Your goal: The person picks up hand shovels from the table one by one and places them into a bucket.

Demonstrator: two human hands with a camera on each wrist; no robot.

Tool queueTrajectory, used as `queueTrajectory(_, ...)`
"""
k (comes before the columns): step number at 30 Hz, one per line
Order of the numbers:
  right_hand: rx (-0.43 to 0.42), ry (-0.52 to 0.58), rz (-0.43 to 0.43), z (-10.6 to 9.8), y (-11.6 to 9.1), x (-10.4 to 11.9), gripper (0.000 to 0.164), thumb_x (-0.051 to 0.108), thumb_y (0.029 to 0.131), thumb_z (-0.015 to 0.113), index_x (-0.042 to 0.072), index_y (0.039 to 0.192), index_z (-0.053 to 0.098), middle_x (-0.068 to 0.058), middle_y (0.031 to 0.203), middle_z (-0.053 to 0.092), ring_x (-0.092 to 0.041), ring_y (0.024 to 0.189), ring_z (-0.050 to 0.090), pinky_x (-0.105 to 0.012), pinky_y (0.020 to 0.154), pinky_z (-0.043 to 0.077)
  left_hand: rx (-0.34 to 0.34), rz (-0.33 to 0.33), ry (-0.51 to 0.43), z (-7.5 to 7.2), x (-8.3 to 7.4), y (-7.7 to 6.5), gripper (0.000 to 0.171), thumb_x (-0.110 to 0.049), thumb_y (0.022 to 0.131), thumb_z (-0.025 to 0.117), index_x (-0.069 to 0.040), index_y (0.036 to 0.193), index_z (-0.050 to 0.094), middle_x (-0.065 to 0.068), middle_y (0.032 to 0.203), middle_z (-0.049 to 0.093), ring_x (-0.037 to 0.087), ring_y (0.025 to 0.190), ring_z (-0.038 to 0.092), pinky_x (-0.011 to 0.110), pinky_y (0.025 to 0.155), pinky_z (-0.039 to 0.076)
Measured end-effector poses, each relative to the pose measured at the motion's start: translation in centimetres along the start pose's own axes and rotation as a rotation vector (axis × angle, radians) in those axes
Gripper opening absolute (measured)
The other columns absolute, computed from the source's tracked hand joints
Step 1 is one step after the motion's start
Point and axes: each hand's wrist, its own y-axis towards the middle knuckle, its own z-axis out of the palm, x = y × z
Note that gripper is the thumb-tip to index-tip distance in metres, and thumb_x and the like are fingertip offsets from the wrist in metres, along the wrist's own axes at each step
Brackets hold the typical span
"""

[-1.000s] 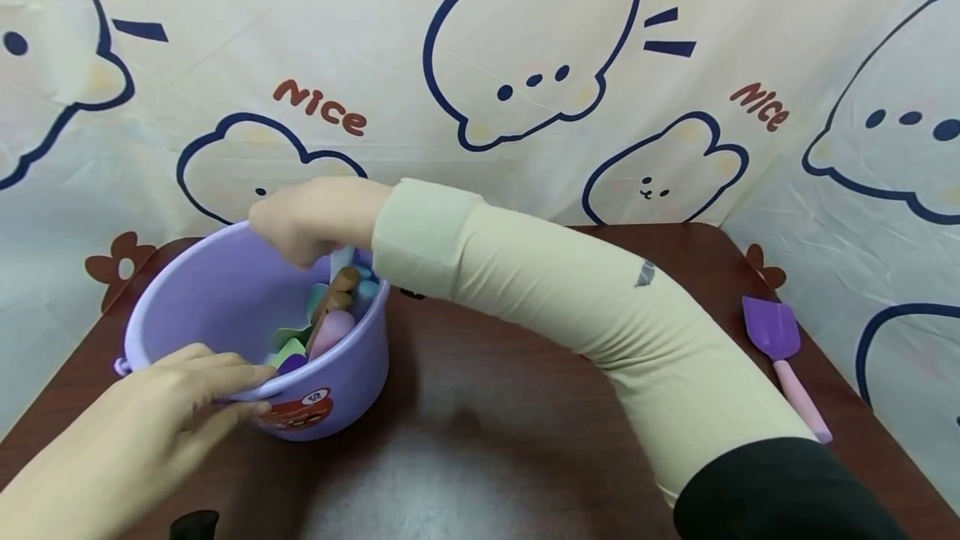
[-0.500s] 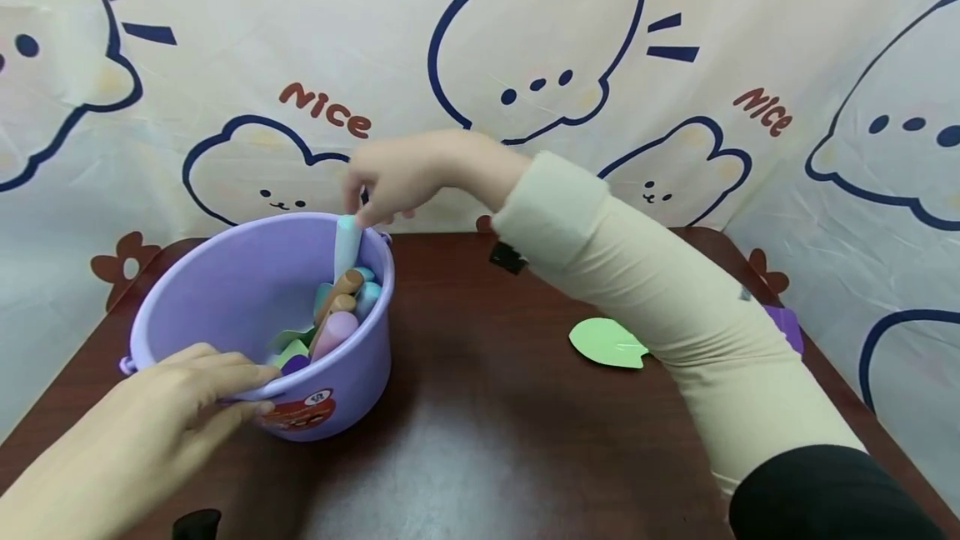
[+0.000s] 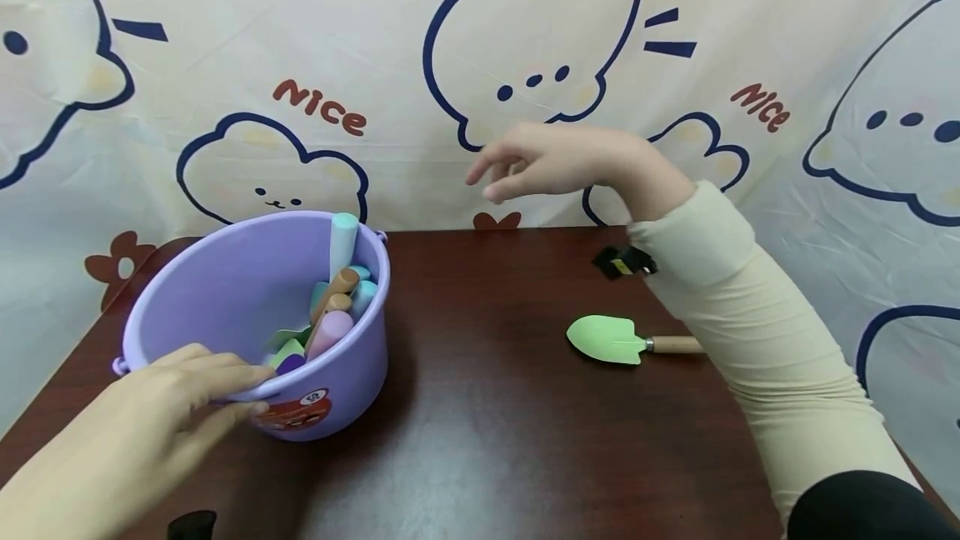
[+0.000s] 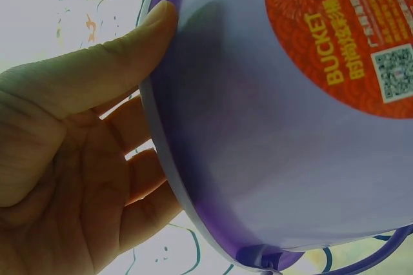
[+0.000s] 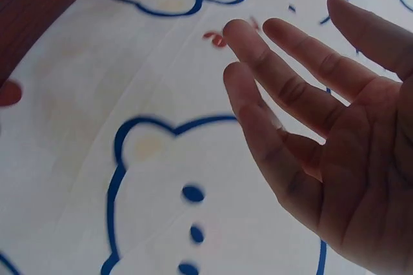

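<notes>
A purple bucket (image 3: 352,390) stands on the table at the left. My left hand (image 3: 172,407) pinches its near rim, and in the left wrist view the thumb (image 4: 139,46) lies on the outer wall with the fingers behind the rim. Inside, a light blue handle (image 3: 342,244) stands up against the far right wall. Brown wooden handles (image 3: 335,290), a pink handle (image 3: 331,332) and green pieces (image 3: 287,350) lean along the right side. My right hand (image 3: 555,161) hangs in the air right of the bucket, fingers loosely bent and holding nothing.
A green trowel (image 3: 603,340) with a wooden handle (image 3: 673,345) lies on the dark brown table (image 3: 480,440), partly behind the right sleeve. A printed cloth (image 3: 420,48) hangs along the back and sides. A black object (image 3: 192,525) shows at the front edge.
My right hand has let go of the light blue handle, left the bucket and moved right. The sleeve's shift uncovers the green trowel and hides a purple shovel. My left hand stays put.
</notes>
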Motion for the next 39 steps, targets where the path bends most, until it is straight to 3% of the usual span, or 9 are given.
queueTrajectory(6, -0.041, 0.052, 0.121, 0.4, -3.1, -3.7, 0.035, 0.024, 0.103, 0.055, 0.014, 0.136, 0.058, -0.009, 0.120, 0.067, -0.024, 0.116, 0.062, -0.048, 0.103, 0.045, -0.040, 0.041, -0.004, 0.0, 0.1, 0.0, 0.040, -0.014, 0.063, 0.092, -0.030, 0.097, 0.077, -0.024, 0.084, 0.058, -0.002, 0.080, 0.047, 0.009, 0.064, 0.036)
queueTrajectory(18, -0.078, 0.135, 0.251, 2.5, -9.6, -10.4, 0.041, 0.029, 0.103, 0.055, 0.010, 0.139, 0.055, -0.008, 0.127, 0.065, -0.023, 0.115, 0.062, -0.050, 0.101, 0.048, -0.045, 0.036, -0.003, -0.1, 0.1, -0.1, 0.040, -0.014, 0.063, 0.091, -0.030, 0.097, 0.077, -0.025, 0.082, 0.056, -0.002, 0.079, 0.045, 0.009, 0.063, 0.034)
queueTrajectory(27, -0.127, 0.294, 0.348, 6.1, -15.0, -16.1, 0.044, 0.027, 0.104, 0.051, 0.006, 0.142, 0.048, -0.006, 0.121, 0.066, -0.016, 0.107, 0.062, -0.034, 0.089, 0.051, -0.019, 0.004, 0.000, 0.0, 0.0, 0.0, 0.039, -0.015, 0.063, 0.092, -0.029, 0.096, 0.077, -0.022, 0.085, 0.060, 0.000, 0.080, 0.048, 0.013, 0.061, 0.042)
queueTrajectory(31, -0.165, 0.350, 0.349, 8.0, -16.5, -17.7, 0.042, 0.023, 0.104, 0.049, 0.005, 0.142, 0.047, -0.006, 0.117, 0.066, -0.007, 0.104, 0.064, -0.026, 0.087, 0.052, 0.000, -0.019, -0.003, 0.0, 0.0, 0.0, 0.038, -0.015, 0.064, 0.092, -0.028, 0.097, 0.077, -0.020, 0.085, 0.061, 0.001, 0.079, 0.049, 0.016, 0.060, 0.044)
queueTrajectory(36, -0.195, 0.376, 0.396, 9.9, -18.0, -18.8, 0.043, 0.030, 0.106, 0.046, 0.010, 0.144, 0.047, -0.012, 0.126, 0.064, -0.015, 0.112, 0.062, -0.029, 0.091, 0.052, 0.032, -0.047, -0.003, 0.0, -0.1, 0.0, 0.037, -0.015, 0.067, 0.091, -0.029, 0.098, 0.077, -0.020, 0.086, 0.061, 0.001, 0.079, 0.049, 0.020, 0.059, 0.046)
queueTrajectory(39, -0.216, 0.412, 0.425, 10.7, -18.8, -19.2, 0.045, 0.033, 0.106, 0.045, 0.010, 0.144, 0.047, -0.015, 0.129, 0.064, -0.011, 0.111, 0.064, -0.027, 0.092, 0.051, 0.010, -0.023, -0.004, 0.0, 0.0, 0.0, 0.037, -0.016, 0.066, 0.091, -0.030, 0.098, 0.077, -0.022, 0.085, 0.059, -0.001, 0.080, 0.047, 0.015, 0.060, 0.042)
